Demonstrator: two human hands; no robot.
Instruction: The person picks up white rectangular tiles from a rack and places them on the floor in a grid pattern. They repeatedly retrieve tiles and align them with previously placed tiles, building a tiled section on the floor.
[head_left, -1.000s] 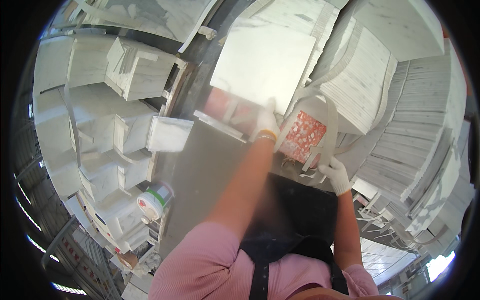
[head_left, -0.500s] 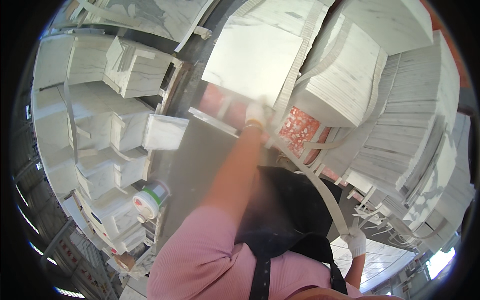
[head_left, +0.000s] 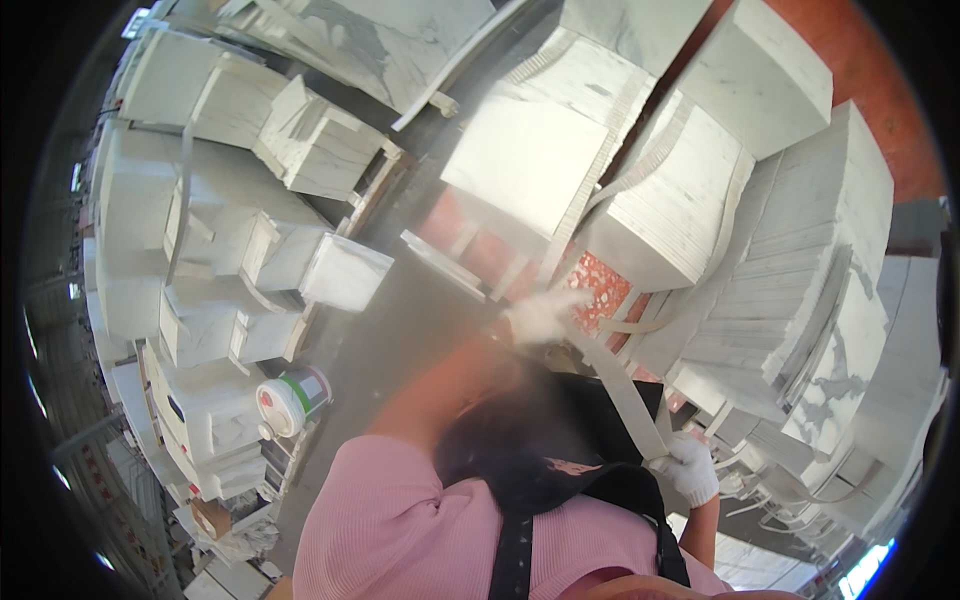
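Pale veined stone stacks (head_left: 225,185) crowded the side toward 10 o'clock. At 3 o'clock ran a long row of upright slabs (head_left: 765,275), with a banded block of slabs (head_left: 650,225) at 2 o'clock. A plain white slab (head_left: 525,160) lay toward 1 o'clock, and a white bucket (head_left: 290,400) showed at 8. A flat pale strap (head_left: 620,392) slanted through 4 o'clock; the gloved right hand (head_left: 690,470), at its lower part, had its grip clenched round it. Near the strap's upper part, just 3 o'clock of centre, the gloved left hand (head_left: 545,316) was blurred, fingers extended; whether its grip held anything, I couldn't tell.
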